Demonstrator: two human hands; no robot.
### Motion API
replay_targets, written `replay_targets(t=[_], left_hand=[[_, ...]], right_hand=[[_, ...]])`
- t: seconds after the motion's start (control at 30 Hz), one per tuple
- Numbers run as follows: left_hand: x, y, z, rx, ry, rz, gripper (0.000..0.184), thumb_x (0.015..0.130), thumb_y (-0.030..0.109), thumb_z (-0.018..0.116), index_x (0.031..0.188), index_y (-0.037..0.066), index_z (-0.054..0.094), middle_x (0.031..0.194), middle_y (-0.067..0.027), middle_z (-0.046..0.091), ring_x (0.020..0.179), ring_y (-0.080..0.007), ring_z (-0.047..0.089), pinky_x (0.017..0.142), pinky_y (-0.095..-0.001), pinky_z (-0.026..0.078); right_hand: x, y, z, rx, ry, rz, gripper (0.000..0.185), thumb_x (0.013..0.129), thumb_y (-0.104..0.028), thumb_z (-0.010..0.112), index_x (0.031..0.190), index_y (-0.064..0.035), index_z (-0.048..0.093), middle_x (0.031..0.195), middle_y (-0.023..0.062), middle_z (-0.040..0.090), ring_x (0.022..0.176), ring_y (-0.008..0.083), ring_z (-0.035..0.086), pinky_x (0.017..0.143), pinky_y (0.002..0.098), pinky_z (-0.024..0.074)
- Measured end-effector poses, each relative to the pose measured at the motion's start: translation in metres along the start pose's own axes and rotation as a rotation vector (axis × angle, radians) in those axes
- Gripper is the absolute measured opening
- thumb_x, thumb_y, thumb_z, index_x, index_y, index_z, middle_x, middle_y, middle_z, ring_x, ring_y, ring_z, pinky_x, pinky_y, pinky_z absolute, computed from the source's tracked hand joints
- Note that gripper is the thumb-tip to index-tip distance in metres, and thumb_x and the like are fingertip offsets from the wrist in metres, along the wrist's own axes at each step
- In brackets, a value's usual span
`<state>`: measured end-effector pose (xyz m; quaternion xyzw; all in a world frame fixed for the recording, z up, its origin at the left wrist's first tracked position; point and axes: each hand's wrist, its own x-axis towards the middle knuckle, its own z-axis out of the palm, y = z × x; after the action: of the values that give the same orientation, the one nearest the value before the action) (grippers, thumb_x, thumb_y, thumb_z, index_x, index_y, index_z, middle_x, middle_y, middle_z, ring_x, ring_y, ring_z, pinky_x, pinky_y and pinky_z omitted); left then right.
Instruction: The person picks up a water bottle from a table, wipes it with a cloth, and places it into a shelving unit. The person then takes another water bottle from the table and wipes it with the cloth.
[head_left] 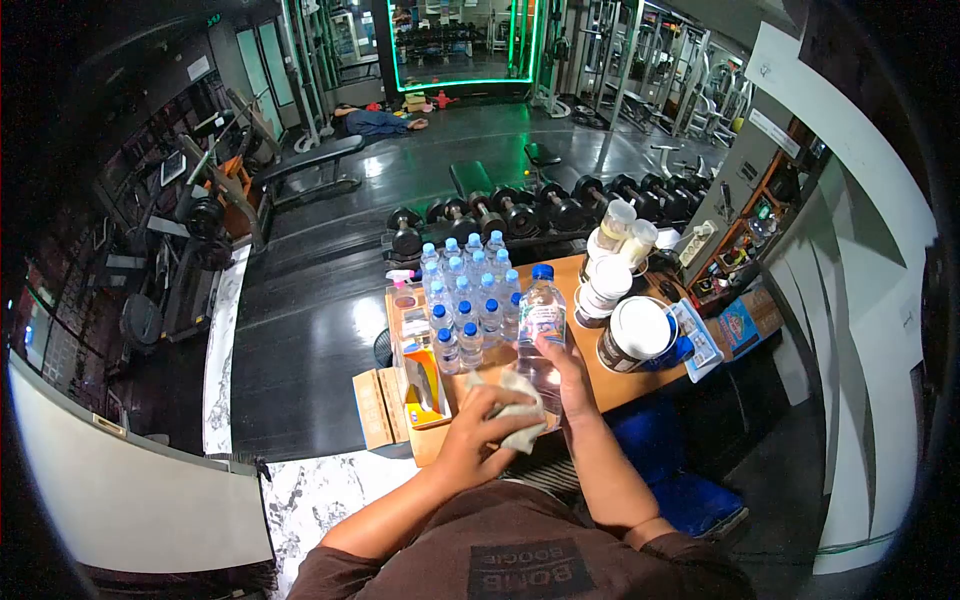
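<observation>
A large clear water bottle (541,318) with a blue cap stands upright in my right hand (572,380), which is closed around its side. My left hand (484,432) grips a pale crumpled cloth (520,412) against the lower part of this bottle. Just beyond my hands, several smaller water bottles (464,318) with blue caps are grouped in rows on the wooden table (626,386). To the left of my left hand is a yellow and orange box (428,385). The bottle's base is partly hidden by the cloth.
White-lidded tubs (640,330) and stacked jars (612,275) occupy the table's right side. A cardboard box (380,408) sits at its left edge. Behind the table runs a dumbbell rack (515,215). A blue chair (655,470) is close on my right; a person (380,122) lies on the far floor.
</observation>
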<state>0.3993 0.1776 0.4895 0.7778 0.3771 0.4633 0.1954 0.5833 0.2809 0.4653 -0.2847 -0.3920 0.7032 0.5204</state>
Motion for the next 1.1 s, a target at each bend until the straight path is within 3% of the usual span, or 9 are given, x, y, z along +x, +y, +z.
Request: replay_targets(t=[0.07,0.17,0.3,0.43,0.53,0.63,0.73,0.87,1.1], left_hand=[[-0.012,-0.004,0.0,-0.175,-0.03,0.017,0.046,0.074,-0.002,0.07,0.117,0.01,0.082,0.123,-0.0144,0.07,0.119,-0.0328,0.064,0.103,-0.0445,0.051],[-0.018,-0.015,0.001,-0.3,0.062,-0.014,0.05,0.075,-0.005,0.069,0.12,0.01,0.081,0.122,-0.0112,0.071,0.117,-0.0323,0.065,0.104,-0.041,0.05],[-0.002,-0.016,-0.008,-0.209,0.33,-0.131,0.052,0.076,-0.01,0.063,0.123,0.005,0.079,0.125,-0.0148,0.068,0.119,-0.0311,0.066,0.105,-0.0385,0.049],[0.03,-0.031,-0.029,-0.154,0.413,-0.122,0.062,0.078,-0.014,0.058,0.135,0.003,0.071,0.13,-0.0158,0.068,0.126,-0.0299,0.065,0.11,-0.0362,0.047],[0.059,-0.045,-0.038,-0.258,0.472,-0.162,0.064,0.079,-0.015,0.058,0.14,0.004,0.068,0.135,-0.0159,0.07,0.128,-0.027,0.065,0.112,-0.035,0.046],[0.089,-0.045,-0.054,0.031,0.314,-0.012,0.065,0.081,-0.017,0.055,0.142,0.005,0.066,0.141,-0.0138,0.068,0.138,-0.0294,0.059,0.121,-0.0403,0.038],[0.102,-0.051,-0.051,-0.053,0.163,-0.004,0.065,0.079,-0.013,0.061,0.141,0.007,0.067,0.141,-0.0142,0.068,0.139,-0.0344,0.057,0.122,-0.0453,0.036],[0.097,-0.042,-0.044,0.135,-0.059,0.136,0.057,0.08,-0.011,0.064,0.133,0.009,0.069,0.142,-0.0152,0.065,0.137,-0.0404,0.055,0.116,-0.0488,0.044],[0.065,-0.014,-0.029,0.237,-0.088,0.098,0.051,0.086,-0.005,0.065,0.136,0.008,0.069,0.143,-0.0139,0.064,0.136,-0.0418,0.055,0.116,-0.0481,0.045]], right_hand=[[-0.002,-0.003,0.0,0.017,0.004,0.023,0.046,0.101,-0.034,0.071,0.133,-0.0044,0.058,0.113,0.0146,0.073,0.094,0.0292,0.077,0.079,0.0409,0.0643],[-0.002,0.0,-0.003,0.082,-0.076,0.053,0.045,0.103,-0.035,0.068,0.133,-0.0027,0.059,0.116,0.0161,0.074,0.096,0.0285,0.077,0.082,0.0402,0.0647],[-0.01,-0.012,0.017,0.068,-0.108,0.083,0.052,0.107,-0.044,0.061,0.141,-0.0047,0.057,0.123,0.0162,0.073,0.104,0.0238,0.075,0.09,0.04,0.063],[-0.017,-0.009,0.016,0.134,-0.134,0.186,0.055,0.11,-0.047,0.053,0.146,-0.0057,0.054,0.127,0.0176,0.072,0.108,0.0315,0.075,0.09,0.0489,0.0641],[-0.016,0.008,0.008,0.19,-0.125,0.253,0.056,0.109,-0.049,0.052,0.138,-0.0012,0.057,0.119,0.0197,0.072,0.097,0.037,0.076,0.082,0.0539,0.0645],[-0.016,0.013,0.007,0.211,-0.231,0.309,0.063,0.109,-0.055,0.046,0.126,0.0028,0.063,0.105,0.0208,0.074,0.083,0.035,0.076,0.075,0.0493,0.0644],[-0.023,0.012,0.013,0.157,-0.223,0.374,0.069,0.11,-0.061,0.041,0.124,0.0029,0.064,0.103,0.0197,0.074,0.081,0.0319,0.076,0.073,0.0465,0.0648],[-0.021,0.013,0.015,0.133,-0.152,0.321,0.071,0.111,-0.064,0.035,0.124,-0.0013,0.064,0.096,0.018,0.075,0.078,0.03,0.077,0.071,0.0448,0.0647],[-0.019,0.007,0.004,0.181,-0.094,0.279,0.064,0.112,-0.06,0.035,0.13,-0.0062,0.063,0.099,0.0157,0.076,0.08,0.0302,0.076,0.07,0.0436,0.0641]])
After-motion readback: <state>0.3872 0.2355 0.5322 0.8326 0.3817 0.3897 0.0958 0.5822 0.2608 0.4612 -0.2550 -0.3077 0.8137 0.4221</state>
